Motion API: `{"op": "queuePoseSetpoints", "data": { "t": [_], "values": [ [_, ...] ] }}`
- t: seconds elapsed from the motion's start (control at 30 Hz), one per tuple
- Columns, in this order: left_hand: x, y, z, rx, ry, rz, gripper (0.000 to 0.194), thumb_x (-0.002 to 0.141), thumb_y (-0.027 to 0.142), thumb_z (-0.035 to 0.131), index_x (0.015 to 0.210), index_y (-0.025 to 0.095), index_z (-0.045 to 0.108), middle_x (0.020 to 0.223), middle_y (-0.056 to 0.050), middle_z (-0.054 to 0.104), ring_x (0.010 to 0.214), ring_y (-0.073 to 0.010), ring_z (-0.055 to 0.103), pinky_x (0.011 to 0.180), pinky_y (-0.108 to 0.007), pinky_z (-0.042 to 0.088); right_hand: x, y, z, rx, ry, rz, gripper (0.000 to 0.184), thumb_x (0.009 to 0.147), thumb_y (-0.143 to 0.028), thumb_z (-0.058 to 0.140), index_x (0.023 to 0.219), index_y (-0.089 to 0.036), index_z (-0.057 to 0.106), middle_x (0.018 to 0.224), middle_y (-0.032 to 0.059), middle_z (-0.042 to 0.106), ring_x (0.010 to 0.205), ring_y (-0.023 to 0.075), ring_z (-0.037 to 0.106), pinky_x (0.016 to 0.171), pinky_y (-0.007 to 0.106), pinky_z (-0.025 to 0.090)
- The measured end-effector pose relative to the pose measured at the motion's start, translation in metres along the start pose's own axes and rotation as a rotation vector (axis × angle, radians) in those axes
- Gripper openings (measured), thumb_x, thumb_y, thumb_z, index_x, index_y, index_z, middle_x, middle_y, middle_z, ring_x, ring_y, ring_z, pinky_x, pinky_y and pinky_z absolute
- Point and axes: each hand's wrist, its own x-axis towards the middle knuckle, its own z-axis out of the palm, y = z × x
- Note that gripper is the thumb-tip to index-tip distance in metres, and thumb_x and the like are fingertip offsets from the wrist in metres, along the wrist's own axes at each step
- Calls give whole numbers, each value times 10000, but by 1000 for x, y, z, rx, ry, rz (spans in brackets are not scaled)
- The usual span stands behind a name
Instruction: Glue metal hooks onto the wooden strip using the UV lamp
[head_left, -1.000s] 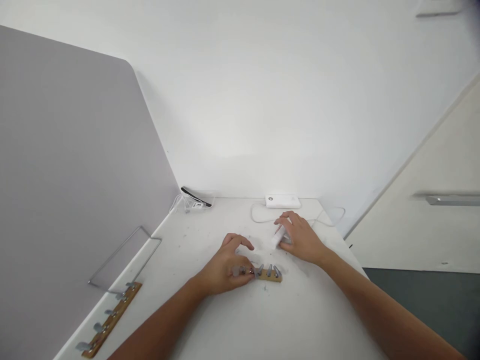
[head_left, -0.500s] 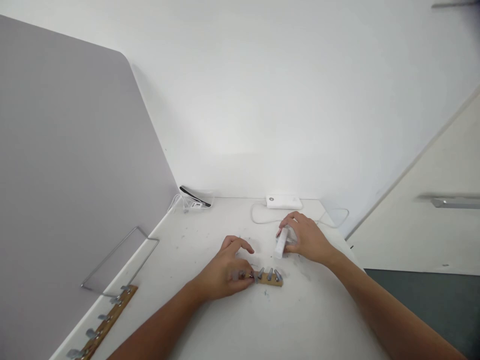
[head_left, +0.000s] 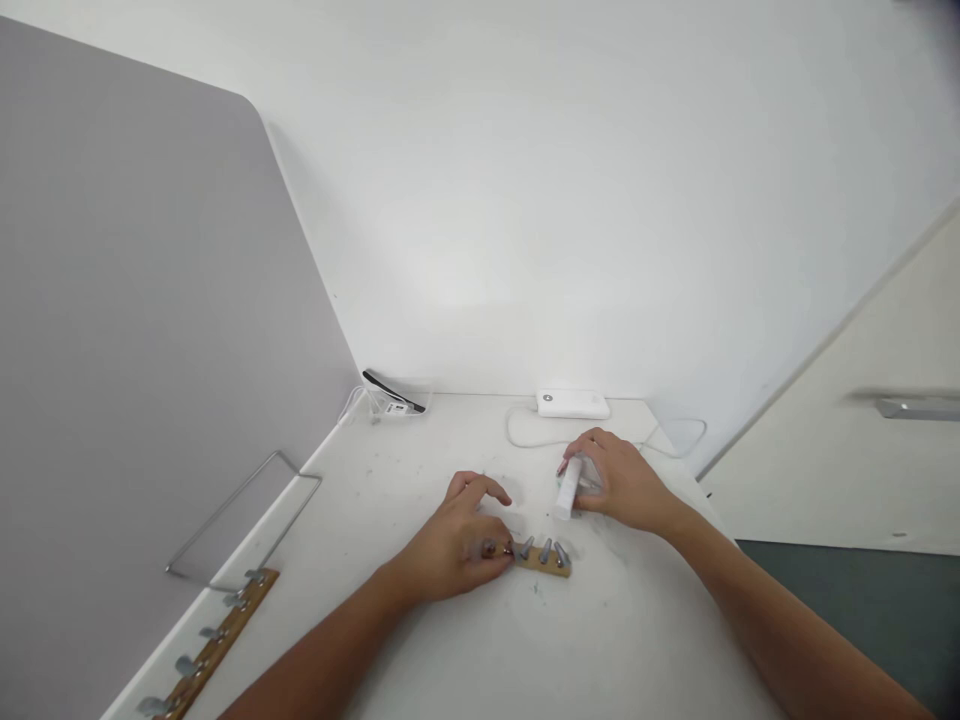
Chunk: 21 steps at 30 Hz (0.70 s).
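My left hand [head_left: 457, 548] has its thumb and fingers closed on the left end of a short wooden hook rack [head_left: 553, 567]. Several grey metal hooks stick up from the rack's strip, and the hand covers part of it. Up and to the right, above the table, my right hand [head_left: 619, 485] grips a small white oblong piece [head_left: 568, 488] between thumb and fingers. Its exact kind is unclear, and the fingers hide its far side. A gap separates the white piece from the rack.
A second wooden hook rack [head_left: 221, 640] lies along the table's left edge beside a bent wire frame [head_left: 225, 510]. At the back are a clear tray [head_left: 420, 390] holding a black strip and a white power bank [head_left: 574, 404] with a cable. A grey panel [head_left: 150, 300] borders the left.
The view has shifted slightly, so everything sits a little further right. Both hands keep nearly the same pose and hold the same things.
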Motion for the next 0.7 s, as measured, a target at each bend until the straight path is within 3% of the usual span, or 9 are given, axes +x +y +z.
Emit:
{"op": "queuePoseSetpoints", "data": {
  "t": [0.5, 0.7],
  "values": [
    [0, 4, -2, -10, -4, -18, 92, 832, 174, 773, 879, 252, 775, 1301, -74, 556, 1237, -293, 446, 1018, -417, 505, 1, 0, -1, 67, -29, -6, 400, 731, -386, 847, 1080, -322, 661, 1137, 25, 642, 1048, 278, 616, 921, 420, 469],
    [1, 4, -2, -8, 9, -33, 194, 797, 158, 795, 949, 276, 768, 1272, -62, 566, 1214, -281, 464, 1005, -406, 514, 2, 4, 1, 87, -27, -9, 425, 715, -380, 862, 1083, -325, 658, 1142, 22, 638, 1037, 274, 611, 915, 421, 472]
  ]
}}
